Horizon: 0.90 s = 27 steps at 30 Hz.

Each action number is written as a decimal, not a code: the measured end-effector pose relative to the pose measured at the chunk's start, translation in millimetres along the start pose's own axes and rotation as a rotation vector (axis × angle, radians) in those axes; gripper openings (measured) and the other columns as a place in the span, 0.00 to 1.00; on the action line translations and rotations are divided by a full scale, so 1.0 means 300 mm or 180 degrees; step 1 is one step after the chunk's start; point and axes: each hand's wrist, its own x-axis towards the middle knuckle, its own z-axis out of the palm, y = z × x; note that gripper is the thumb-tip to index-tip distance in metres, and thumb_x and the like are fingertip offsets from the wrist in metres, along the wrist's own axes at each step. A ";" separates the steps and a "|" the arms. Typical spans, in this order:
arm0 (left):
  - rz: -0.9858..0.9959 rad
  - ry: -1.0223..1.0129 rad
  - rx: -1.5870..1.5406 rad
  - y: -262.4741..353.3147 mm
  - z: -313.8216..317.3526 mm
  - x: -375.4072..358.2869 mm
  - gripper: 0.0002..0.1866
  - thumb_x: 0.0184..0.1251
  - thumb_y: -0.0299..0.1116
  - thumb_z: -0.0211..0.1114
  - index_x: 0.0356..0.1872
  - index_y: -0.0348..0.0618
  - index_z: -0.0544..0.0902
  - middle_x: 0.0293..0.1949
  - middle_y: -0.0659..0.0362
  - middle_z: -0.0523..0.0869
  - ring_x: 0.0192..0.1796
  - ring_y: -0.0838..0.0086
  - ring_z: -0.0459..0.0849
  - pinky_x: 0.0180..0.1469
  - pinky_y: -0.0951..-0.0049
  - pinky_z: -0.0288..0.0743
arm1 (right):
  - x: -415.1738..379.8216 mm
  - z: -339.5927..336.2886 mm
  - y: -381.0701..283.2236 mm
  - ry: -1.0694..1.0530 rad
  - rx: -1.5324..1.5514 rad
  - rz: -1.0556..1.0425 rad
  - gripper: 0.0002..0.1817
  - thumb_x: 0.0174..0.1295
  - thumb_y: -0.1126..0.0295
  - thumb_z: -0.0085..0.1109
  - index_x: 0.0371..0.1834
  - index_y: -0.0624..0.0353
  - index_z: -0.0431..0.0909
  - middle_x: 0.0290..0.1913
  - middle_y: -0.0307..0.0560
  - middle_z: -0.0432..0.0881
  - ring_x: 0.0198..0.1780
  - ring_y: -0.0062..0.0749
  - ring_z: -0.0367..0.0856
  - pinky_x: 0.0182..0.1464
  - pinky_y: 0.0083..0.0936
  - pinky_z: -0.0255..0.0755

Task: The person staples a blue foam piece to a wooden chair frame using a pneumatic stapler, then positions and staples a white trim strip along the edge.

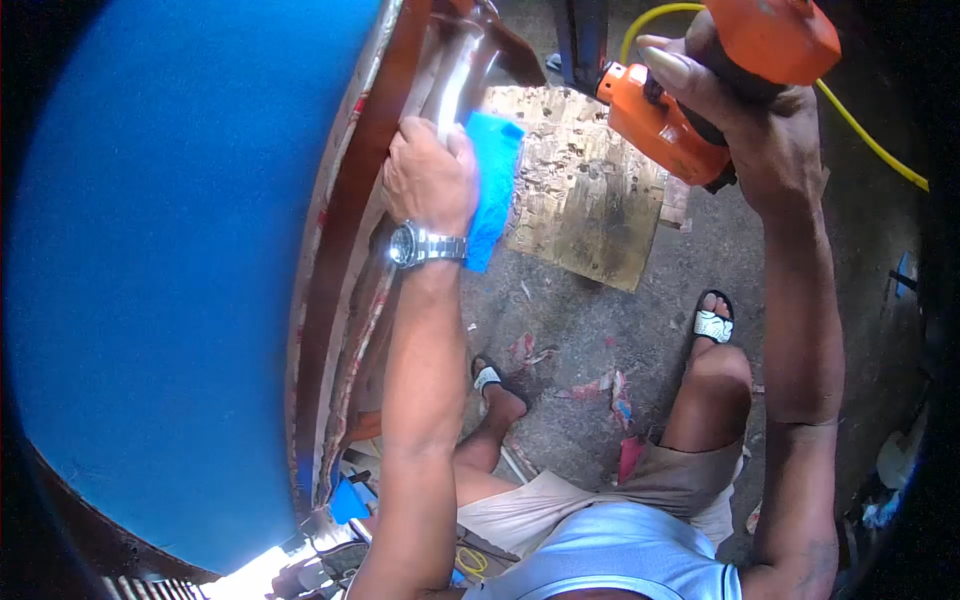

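Observation:
My left hand (432,175) is closed on the inner edge of a brown wooden frame (335,215), with a piece of blue fabric (494,190) hanging just right of its fingers. Whether the hand pinches that fabric is hidden. A silver watch is on this wrist. My right hand (755,125) grips an orange and black power tool (665,125) at the upper right, raised above the floor. The tool's nose points left, toward the frame. Blue upholstery (180,250) covers the large panel on the left.
A worn wooden board (585,225) lies on the concrete floor (560,330) below the hands. A yellow hose (870,138) runs behind the tool to the right. Fabric scraps (622,398) lie between my feet. A dark post (580,40) stands at the top.

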 end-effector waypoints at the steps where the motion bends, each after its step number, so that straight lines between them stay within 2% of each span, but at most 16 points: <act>1: -0.0081 -0.0007 -0.0254 0.000 0.008 0.002 0.18 0.70 0.40 0.65 0.52 0.38 0.78 0.41 0.42 0.87 0.46 0.46 0.87 0.50 0.50 0.78 | -0.003 -0.008 0.006 0.0005 -0.0058 0.0079 0.12 0.63 0.64 0.74 0.44 0.55 0.85 0.41 0.43 0.88 0.46 0.29 0.89 0.56 0.33 0.81; 2: -0.0162 -0.0019 -0.0510 0.000 0.019 0.003 0.18 0.70 0.39 0.65 0.53 0.37 0.78 0.40 0.43 0.87 0.44 0.48 0.87 0.50 0.51 0.78 | -0.003 -0.017 0.017 -0.0012 -0.0134 0.0145 0.12 0.63 0.64 0.74 0.44 0.55 0.85 0.40 0.41 0.88 0.44 0.28 0.89 0.52 0.29 0.82; 3: -0.0242 -0.0034 -0.0766 0.006 0.022 0.004 0.19 0.71 0.38 0.66 0.54 0.36 0.78 0.40 0.45 0.88 0.43 0.50 0.87 0.50 0.52 0.78 | -0.002 -0.011 0.007 0.0060 0.0192 0.0275 0.13 0.62 0.64 0.75 0.44 0.56 0.85 0.38 0.42 0.88 0.42 0.26 0.88 0.50 0.29 0.82; 4: -0.0269 -0.0100 -0.1329 0.025 0.012 -0.007 0.20 0.72 0.36 0.64 0.58 0.35 0.76 0.37 0.45 0.88 0.40 0.52 0.88 0.48 0.54 0.79 | 0.002 0.008 -0.017 0.0134 0.0514 0.0402 0.14 0.60 0.64 0.77 0.44 0.58 0.85 0.36 0.42 0.88 0.40 0.25 0.87 0.48 0.30 0.82; 7: -0.0361 0.0015 -0.1327 0.032 0.041 0.009 0.20 0.74 0.34 0.62 0.62 0.37 0.75 0.33 0.46 0.88 0.37 0.54 0.88 0.46 0.54 0.80 | 0.024 -0.004 0.026 -0.0005 0.0834 0.0388 0.13 0.60 0.65 0.77 0.41 0.58 0.83 0.33 0.39 0.86 0.35 0.22 0.84 0.42 0.27 0.79; 8: -0.0058 0.0330 -0.0847 0.021 0.066 0.013 0.20 0.74 0.33 0.61 0.64 0.43 0.77 0.36 0.46 0.90 0.38 0.53 0.90 0.45 0.55 0.81 | 0.031 -0.005 0.041 -0.0068 0.0840 0.0354 0.12 0.60 0.66 0.77 0.40 0.58 0.83 0.32 0.38 0.84 0.34 0.21 0.82 0.40 0.26 0.78; 11: 0.0312 0.0438 -0.0461 0.004 0.074 0.019 0.18 0.73 0.32 0.59 0.62 0.46 0.81 0.42 0.41 0.89 0.44 0.44 0.88 0.46 0.48 0.79 | 0.050 0.008 0.061 -0.0136 0.0867 0.0310 0.11 0.61 0.67 0.76 0.36 0.57 0.81 0.28 0.33 0.79 0.30 0.19 0.78 0.36 0.23 0.73; 13: 0.0381 0.0387 -0.0548 -0.023 0.075 0.038 0.17 0.73 0.32 0.60 0.60 0.49 0.84 0.42 0.42 0.89 0.44 0.45 0.88 0.45 0.48 0.80 | 0.068 0.022 0.061 -0.0217 0.0897 0.0243 0.10 0.61 0.67 0.75 0.34 0.57 0.81 0.26 0.32 0.77 0.28 0.18 0.76 0.34 0.22 0.71; 14: 0.0411 0.0348 -0.0586 -0.035 0.076 0.041 0.17 0.72 0.32 0.60 0.59 0.50 0.85 0.42 0.43 0.89 0.43 0.45 0.88 0.45 0.48 0.80 | 0.078 0.031 0.057 -0.0303 0.0924 0.0194 0.10 0.61 0.67 0.75 0.34 0.57 0.81 0.26 0.32 0.77 0.28 0.18 0.76 0.33 0.23 0.71; 17: 0.0149 0.0167 -0.0536 -0.031 0.061 0.050 0.16 0.71 0.33 0.64 0.57 0.53 0.89 0.46 0.47 0.91 0.44 0.53 0.91 0.49 0.58 0.82 | 0.111 0.069 0.090 -0.0455 0.1156 0.0048 0.11 0.61 0.68 0.76 0.33 0.57 0.80 0.26 0.31 0.77 0.27 0.16 0.74 0.31 0.22 0.69; 23: 0.0116 0.0040 -0.0284 -0.027 0.046 0.044 0.18 0.69 0.32 0.65 0.59 0.54 0.88 0.48 0.48 0.90 0.45 0.54 0.91 0.48 0.58 0.83 | 0.144 0.132 0.095 -0.0373 0.0709 -0.0047 0.10 0.60 0.69 0.77 0.36 0.57 0.82 0.28 0.29 0.79 0.30 0.14 0.76 0.35 0.19 0.72; 24: 0.0345 0.0206 -0.0239 -0.034 0.055 0.047 0.18 0.69 0.32 0.65 0.59 0.54 0.88 0.49 0.49 0.90 0.45 0.55 0.91 0.48 0.58 0.83 | 0.135 0.136 0.053 -0.0470 0.0917 -0.0034 0.10 0.61 0.70 0.77 0.38 0.57 0.83 0.29 0.28 0.79 0.32 0.14 0.76 0.36 0.19 0.72; 27: 0.0305 0.0144 -0.0228 -0.045 0.060 0.049 0.18 0.68 0.31 0.65 0.58 0.53 0.88 0.49 0.49 0.90 0.45 0.55 0.91 0.48 0.58 0.84 | 0.163 0.189 0.136 -0.0426 0.0778 -0.0060 0.10 0.61 0.71 0.76 0.40 0.58 0.83 0.30 0.27 0.79 0.32 0.14 0.76 0.36 0.19 0.72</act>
